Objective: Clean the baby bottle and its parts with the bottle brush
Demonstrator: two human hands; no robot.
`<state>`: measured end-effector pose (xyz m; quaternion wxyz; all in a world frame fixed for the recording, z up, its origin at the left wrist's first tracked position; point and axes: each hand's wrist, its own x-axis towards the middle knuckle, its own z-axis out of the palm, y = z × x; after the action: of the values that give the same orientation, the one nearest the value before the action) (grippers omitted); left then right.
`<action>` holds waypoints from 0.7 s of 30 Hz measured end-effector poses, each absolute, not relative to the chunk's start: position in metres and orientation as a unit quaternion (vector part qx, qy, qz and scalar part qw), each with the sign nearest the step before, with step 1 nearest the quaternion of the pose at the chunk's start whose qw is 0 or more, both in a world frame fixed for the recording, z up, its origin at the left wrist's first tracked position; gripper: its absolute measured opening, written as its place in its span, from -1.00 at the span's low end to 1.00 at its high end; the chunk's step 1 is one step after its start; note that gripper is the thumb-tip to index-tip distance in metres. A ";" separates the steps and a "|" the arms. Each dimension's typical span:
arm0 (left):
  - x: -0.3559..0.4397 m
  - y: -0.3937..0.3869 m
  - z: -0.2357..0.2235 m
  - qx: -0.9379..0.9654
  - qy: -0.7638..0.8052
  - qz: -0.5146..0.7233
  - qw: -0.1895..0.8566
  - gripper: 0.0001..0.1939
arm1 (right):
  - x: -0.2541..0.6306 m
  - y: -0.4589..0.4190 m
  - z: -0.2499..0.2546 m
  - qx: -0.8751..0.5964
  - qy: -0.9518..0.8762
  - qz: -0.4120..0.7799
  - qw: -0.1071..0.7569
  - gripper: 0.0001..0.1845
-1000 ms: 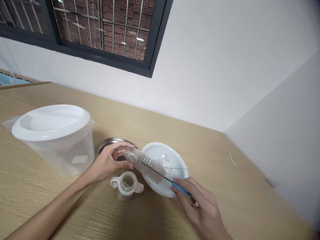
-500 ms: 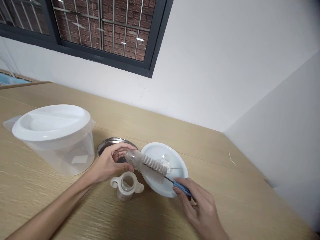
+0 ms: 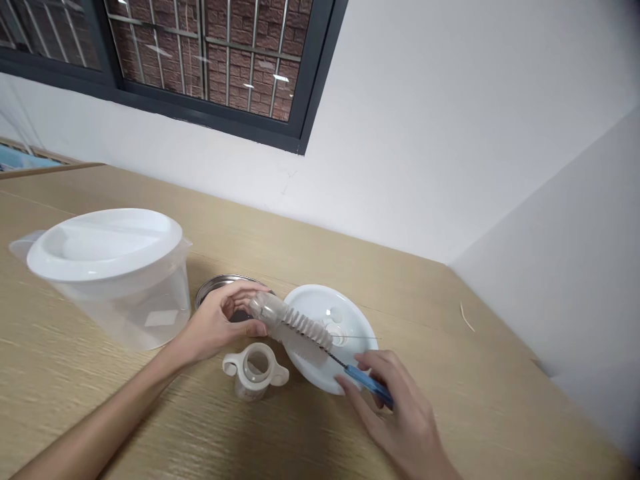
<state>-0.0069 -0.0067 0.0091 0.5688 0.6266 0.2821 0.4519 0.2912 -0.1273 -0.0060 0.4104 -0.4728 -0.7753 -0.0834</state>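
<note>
My left hand (image 3: pixel 223 317) is closed around a small clear, dome-ended piece (image 3: pixel 267 311), perhaps a bottle cap. Inside its mouth sits the tip of a bottle brush (image 3: pixel 310 330) with white bristles and a twisted wire stem. My right hand (image 3: pixel 400 407) grips the brush by its blue handle (image 3: pixel 369 383), thumb below and fingers on top. Under the brush lies a white plate (image 3: pixel 357 317) holding small clear parts. A baby bottle (image 3: pixel 254 375) with two side handles and an uncovered mouth stands upright just below my left hand.
A large translucent container (image 3: pixel 120 313) with a white lid (image 3: pixel 105 243) stands at left. Partly behind my left hand is a round metal dish (image 3: pixel 207 287). A thin pale strip (image 3: pixel 467 317) lies on the wooden table (image 3: pixel 410 293) at right. A wall and a barred window (image 3: pixel 210 53) rise behind.
The bottle brush and clear piece have tilted and shifted slightly up and left. The right hand's fingers have moved a little on the blue handle, its thumb now lower.
</note>
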 end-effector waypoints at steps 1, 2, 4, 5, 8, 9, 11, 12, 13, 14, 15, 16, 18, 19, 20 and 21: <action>-0.007 -0.006 0.009 0.626 0.286 0.450 0.569 -0.51 | 0.292 -0.127 -0.006 -0.468 -0.774 -0.084 0.418 -0.79; -0.007 -0.006 0.008 0.625 0.291 0.449 0.569 -0.52 | 0.293 -0.127 -0.006 -0.461 -0.777 -0.079 0.422 -0.81; -0.007 -0.005 0.007 0.620 0.299 0.447 0.571 -0.52 | 0.293 -0.129 -0.005 -0.449 -0.781 -0.069 0.428 -0.77; -0.006 -0.005 0.006 0.617 0.301 0.446 0.574 -0.51 | 0.293 -0.130 -0.004 -0.446 -0.779 -0.070 0.434 -0.74; -0.004 -0.005 0.004 0.613 0.307 0.447 0.574 -0.51 | 0.292 -0.132 -0.002 -0.437 -0.772 -0.092 0.452 -0.68; -0.003 -0.005 0.003 0.614 0.306 0.451 0.570 -0.51 | 0.291 -0.132 -0.002 -0.434 -0.773 -0.099 0.453 -0.68; -0.002 -0.006 0.003 0.614 0.300 0.462 0.565 -0.51 | 0.291 -0.131 -0.002 -0.421 -0.776 -0.105 0.457 -0.68; -0.002 -0.008 0.004 0.612 0.297 0.464 0.568 -0.51 | 0.291 -0.130 -0.002 -0.416 -0.777 -0.105 0.461 -0.69; -0.002 -0.009 0.005 0.611 0.291 0.463 0.573 -0.50 | 0.291 -0.129 -0.002 -0.414 -0.777 -0.101 0.464 -0.71; -0.002 -0.010 0.006 0.609 0.285 0.461 0.579 -0.49 | 0.291 -0.129 -0.002 -0.412 -0.777 -0.095 0.467 -0.73; -0.002 -0.011 0.007 0.609 0.280 0.457 0.585 -0.49 | 0.290 -0.128 -0.001 -0.416 -0.778 -0.086 0.462 -0.78; -0.002 -0.012 0.008 0.609 0.277 0.456 0.587 -0.49 | 0.289 -0.128 0.000 -0.424 -0.781 -0.074 0.452 -0.83; -0.004 -0.013 0.009 0.607 0.269 0.462 0.588 -0.48 | 0.286 -0.127 0.002 -0.447 -0.783 -0.046 0.430 -0.86; -0.004 -0.013 0.010 0.606 0.265 0.466 0.588 -0.47 | 0.285 -0.127 0.002 -0.455 -0.781 -0.035 0.425 -0.80; -0.005 -0.012 0.010 0.605 0.261 0.467 0.589 -0.48 | 0.283 -0.127 0.002 -0.461 -0.779 -0.026 0.425 -0.74; -0.006 -0.012 0.010 0.604 0.256 0.467 0.592 -0.48 | 0.283 -0.127 0.002 -0.465 -0.775 -0.019 0.427 -0.71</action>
<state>-0.0056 -0.0116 0.0101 0.5923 0.6044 0.2558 0.4675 0.2830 -0.1273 0.0020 0.4273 -0.4653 -0.7750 -0.0193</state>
